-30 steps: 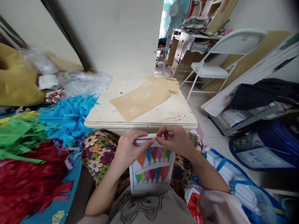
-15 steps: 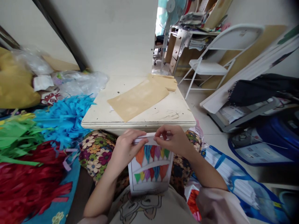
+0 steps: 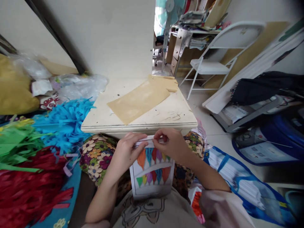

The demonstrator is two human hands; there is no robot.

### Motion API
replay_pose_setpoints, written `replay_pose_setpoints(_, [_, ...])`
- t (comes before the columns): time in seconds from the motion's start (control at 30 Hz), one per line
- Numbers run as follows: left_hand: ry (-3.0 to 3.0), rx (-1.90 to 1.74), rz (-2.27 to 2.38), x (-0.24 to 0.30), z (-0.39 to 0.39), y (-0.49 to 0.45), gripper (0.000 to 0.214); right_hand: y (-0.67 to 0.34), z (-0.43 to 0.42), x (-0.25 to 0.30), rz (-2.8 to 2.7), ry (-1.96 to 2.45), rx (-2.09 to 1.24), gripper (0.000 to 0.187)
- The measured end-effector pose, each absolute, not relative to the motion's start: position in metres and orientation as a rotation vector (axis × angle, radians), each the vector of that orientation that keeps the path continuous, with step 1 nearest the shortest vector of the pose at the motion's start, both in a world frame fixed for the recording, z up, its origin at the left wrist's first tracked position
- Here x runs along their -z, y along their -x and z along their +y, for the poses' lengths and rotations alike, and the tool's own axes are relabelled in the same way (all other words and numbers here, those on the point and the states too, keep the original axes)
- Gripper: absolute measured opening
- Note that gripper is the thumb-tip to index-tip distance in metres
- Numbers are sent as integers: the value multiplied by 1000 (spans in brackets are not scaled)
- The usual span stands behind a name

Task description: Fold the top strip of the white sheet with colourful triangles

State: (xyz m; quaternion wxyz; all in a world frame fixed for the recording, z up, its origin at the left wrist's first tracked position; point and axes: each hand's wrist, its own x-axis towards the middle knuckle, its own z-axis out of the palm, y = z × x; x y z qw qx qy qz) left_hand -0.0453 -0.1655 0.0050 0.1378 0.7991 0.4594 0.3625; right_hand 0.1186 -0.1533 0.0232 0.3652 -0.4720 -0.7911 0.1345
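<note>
On my lap lies a white packet (image 3: 152, 190) printed with rows of coloured tassel bunting; its top edge faces the table. My left hand (image 3: 128, 148) is closed on the packet's upper left edge, thumb on the near side. At the upper right edge, my right hand (image 3: 169, 142) pinches the top flap between thumb and fingers. Whatever lies inside the packet is hidden. Just beyond my hands, a brown paper sheet (image 3: 140, 101) rests on the cream table (image 3: 99, 118).
Blue tissue fringe (image 3: 64, 120), green fringe (image 3: 19, 142) and red fringe (image 3: 30, 183) are heaped at my left. A blue-edged clear bag (image 3: 247, 186) of white packets lies at my right. A white folding chair (image 3: 211, 67) stands farther back.
My right hand has slid slightly left along the packet's top edge, towards my left hand. The left hand keeps its hold. The camera view has shifted a little.
</note>
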Motion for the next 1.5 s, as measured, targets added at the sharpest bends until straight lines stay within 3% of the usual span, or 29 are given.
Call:
replay_pose_setpoints(0.4, [-2257,-1060,1480,0,-162,41,22,-110,-158,-22,-2236,1390,64,10])
replay_pose_setpoints(0.6, [-2286,-1021,1517,3,-162,45,24,-109,-159,-21,-2150,1557,60,23])
replay_pose_setpoints(0.73, [-2180,-1105,1609,6,-166,49,27,-107,-160,-7,-2160,1213,148,10])
replay_pose_setpoints(0.87, [-2232,-1213,1509,4,-175,53,21,-103,-165,2,-2077,1028,250,16])
replay_pose_setpoints(1.5, [-2480,-1256,1295,-2,-177,22,10,-132,-175,6,-1926,1206,-100,13])
